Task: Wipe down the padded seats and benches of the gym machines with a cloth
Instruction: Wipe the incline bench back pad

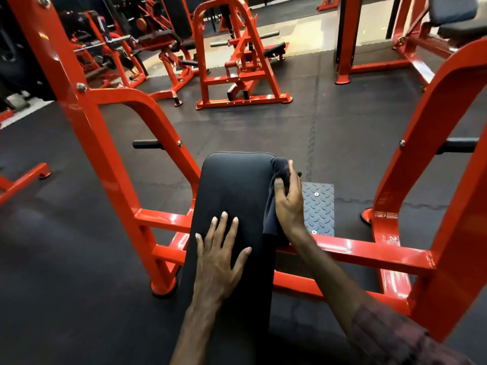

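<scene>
The left hand lies flat with straight, spread fingers on the long black padded bench, holding nothing. The right hand grips a dark grey cloth, bunched against the bench's right edge near its far end, with part of it hanging down the side. The bench sits within a glossy red steel machine frame. Beside the right hand lies a grey diamond-tread footplate, on black rubber floor mats.

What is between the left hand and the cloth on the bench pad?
In the head view, only bare black bench pad lies between the flat left hand and the dark cloth, which the right hand grips at the pad's right edge.
</scene>
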The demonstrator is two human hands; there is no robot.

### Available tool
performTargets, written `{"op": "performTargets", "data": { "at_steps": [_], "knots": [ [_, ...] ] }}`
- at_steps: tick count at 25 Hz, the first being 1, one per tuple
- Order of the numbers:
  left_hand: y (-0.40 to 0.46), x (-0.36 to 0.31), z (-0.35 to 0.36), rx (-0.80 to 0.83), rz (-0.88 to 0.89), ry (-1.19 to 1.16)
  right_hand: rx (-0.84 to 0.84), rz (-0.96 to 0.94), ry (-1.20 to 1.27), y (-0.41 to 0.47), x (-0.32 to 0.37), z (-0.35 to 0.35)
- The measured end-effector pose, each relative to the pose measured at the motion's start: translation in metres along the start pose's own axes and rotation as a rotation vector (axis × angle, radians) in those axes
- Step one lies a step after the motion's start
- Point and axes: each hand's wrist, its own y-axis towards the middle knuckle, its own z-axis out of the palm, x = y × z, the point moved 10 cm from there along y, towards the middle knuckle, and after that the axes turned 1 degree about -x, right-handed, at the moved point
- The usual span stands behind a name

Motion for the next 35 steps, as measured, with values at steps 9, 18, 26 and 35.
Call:
{"op": "performTargets", "data": {
  "at_steps": [9,18,26,35],
  "knots": [
    [0.031,0.021,-0.014,-0.117,-0.09,-0.083,0.101,0.049,-0.052,0.036,0.006,0.004],
    [0.039,0.022,-0.019,-0.244,-0.156,-0.103,0.439,-0.143,-0.553,0.091,0.053,0.022],
    [0.036,0.024,-0.014,-0.295,-0.179,-0.084,0.75,-0.206,-0.894,0.122,0.061,0.069],
    [0.033,0.027,-0.021,-0.368,-0.222,-0.105,0.921,-0.386,-1.088,0.116,0.079,0.168]
  ]
}}
